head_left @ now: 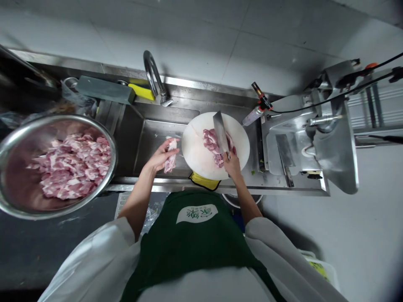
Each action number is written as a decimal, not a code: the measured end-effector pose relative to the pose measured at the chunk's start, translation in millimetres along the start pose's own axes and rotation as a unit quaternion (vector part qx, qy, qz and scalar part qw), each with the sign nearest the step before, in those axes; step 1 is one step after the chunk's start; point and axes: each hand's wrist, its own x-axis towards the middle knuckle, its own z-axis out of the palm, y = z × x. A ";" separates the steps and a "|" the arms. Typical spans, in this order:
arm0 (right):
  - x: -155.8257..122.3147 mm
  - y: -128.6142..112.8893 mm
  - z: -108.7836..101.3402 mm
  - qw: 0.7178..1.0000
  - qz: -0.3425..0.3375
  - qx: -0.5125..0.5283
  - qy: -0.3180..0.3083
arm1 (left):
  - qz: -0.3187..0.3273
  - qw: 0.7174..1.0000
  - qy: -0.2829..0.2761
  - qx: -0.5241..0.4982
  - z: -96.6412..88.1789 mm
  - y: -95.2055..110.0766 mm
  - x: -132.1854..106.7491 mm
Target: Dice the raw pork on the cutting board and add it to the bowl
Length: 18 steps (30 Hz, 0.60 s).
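My left hand [161, 155] is closed on a pale pink piece of raw meat [170, 158], held over the sink [151, 142] just left of the cutting board. In my right hand [232, 164] is the handle of a cleaver [221, 133], its broad blade pointing away from me. The blade lies over dark pink raw meat [211, 141] on the round white cutting board [195, 155] and hides part of it; I cannot tell whether it touches. Far to the left, a large steel bowl [19, 209] holds a heap of cut raw meat [77, 167].
A curved faucet [151, 69] rises behind the sink. Right of the board stand a torch with its gas can [253, 114] and a slicing machine [335, 142]; a second cleaver [285, 157] lies by the slicer. A yellow cloth [204, 181] sticks out under the board's near edge.
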 end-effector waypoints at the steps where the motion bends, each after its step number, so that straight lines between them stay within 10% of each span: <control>1: -3.1 -1.9 -3.5 1.000 0.006 -0.002 0.017 | -0.012 1.000 -0.016 0.012 7.7 -2.7 5.7; 11: -34.9 -38.2 18.3 0.997 -0.042 -0.015 -0.056 | -0.144 0.973 0.129 0.123 13.6 -78.5 16.3; 18: -24.5 -31.2 45.7 0.990 -0.031 -0.038 -0.129 | -0.120 0.983 0.127 0.050 2.4 -69.0 14.3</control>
